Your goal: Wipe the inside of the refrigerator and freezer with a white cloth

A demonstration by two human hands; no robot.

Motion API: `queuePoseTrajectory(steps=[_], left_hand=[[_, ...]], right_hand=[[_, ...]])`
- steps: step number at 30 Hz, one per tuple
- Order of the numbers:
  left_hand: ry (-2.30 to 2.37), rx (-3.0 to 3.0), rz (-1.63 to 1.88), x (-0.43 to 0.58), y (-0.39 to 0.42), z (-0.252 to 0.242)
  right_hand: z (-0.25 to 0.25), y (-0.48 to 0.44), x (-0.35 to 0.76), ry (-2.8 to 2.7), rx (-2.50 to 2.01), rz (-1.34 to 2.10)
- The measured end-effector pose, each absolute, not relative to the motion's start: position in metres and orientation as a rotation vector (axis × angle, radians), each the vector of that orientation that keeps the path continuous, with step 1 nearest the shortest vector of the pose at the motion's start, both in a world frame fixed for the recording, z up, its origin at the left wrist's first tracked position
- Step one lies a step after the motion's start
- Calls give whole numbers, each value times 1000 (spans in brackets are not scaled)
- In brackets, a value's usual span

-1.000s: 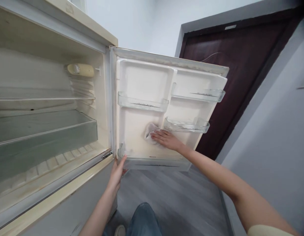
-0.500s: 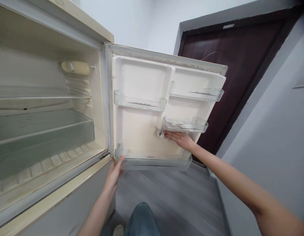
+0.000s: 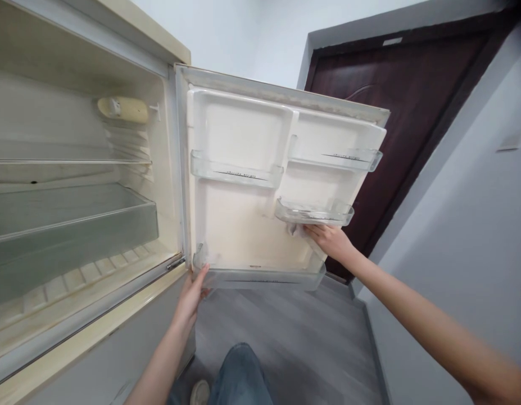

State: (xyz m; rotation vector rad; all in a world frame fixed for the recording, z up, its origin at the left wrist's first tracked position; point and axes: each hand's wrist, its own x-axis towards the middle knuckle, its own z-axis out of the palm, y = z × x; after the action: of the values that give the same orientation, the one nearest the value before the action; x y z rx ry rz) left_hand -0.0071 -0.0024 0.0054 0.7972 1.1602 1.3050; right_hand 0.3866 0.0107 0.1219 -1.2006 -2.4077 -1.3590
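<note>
An open fridge door (image 3: 243, 225) shows its white inner lining and clear plastic racks. My right hand (image 3: 330, 240) presses a small white cloth (image 3: 294, 229) against the lining, just under the lower right rack (image 3: 314, 214). Its fingers lie closed over the cloth. My left hand (image 3: 191, 295) grips the bottom left corner of the door, by the long bottom rack (image 3: 260, 277).
The fridge body (image 3: 75, 191) stands open on the left with glass shelves and a crisper cover. A dark brown door (image 3: 412, 112) is behind the fridge door. A grey wall runs along the right. My jeans leg and shoe show above the grey floor (image 3: 294, 343).
My right hand has slid the cloth rightwards across the lining, from the middle of the door to under the lower right rack. My left hand has stayed on the door's corner.
</note>
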Motion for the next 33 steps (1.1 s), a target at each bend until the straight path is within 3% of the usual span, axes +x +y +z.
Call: queuePoseTrajectory(steps=[6, 13, 21, 27, 33], left_hand=[[1153, 781, 1295, -7, -5, 7], [1154, 790, 1309, -10, -4, 5], [1163, 766, 1318, -7, -4, 6], [1168, 768, 1334, -6, -5, 7], [1178, 779, 1334, -6, -3, 5]], right_hand=[[98, -4, 374, -2403, -1189, -1483], [121, -14, 363, -2120, -1527, -1467], [85, -3, 370, -2496, -1202, -1083], [106, 18, 360, -2271, -1202, -1078], [76, 39, 328, -2631, -1010, -978]])
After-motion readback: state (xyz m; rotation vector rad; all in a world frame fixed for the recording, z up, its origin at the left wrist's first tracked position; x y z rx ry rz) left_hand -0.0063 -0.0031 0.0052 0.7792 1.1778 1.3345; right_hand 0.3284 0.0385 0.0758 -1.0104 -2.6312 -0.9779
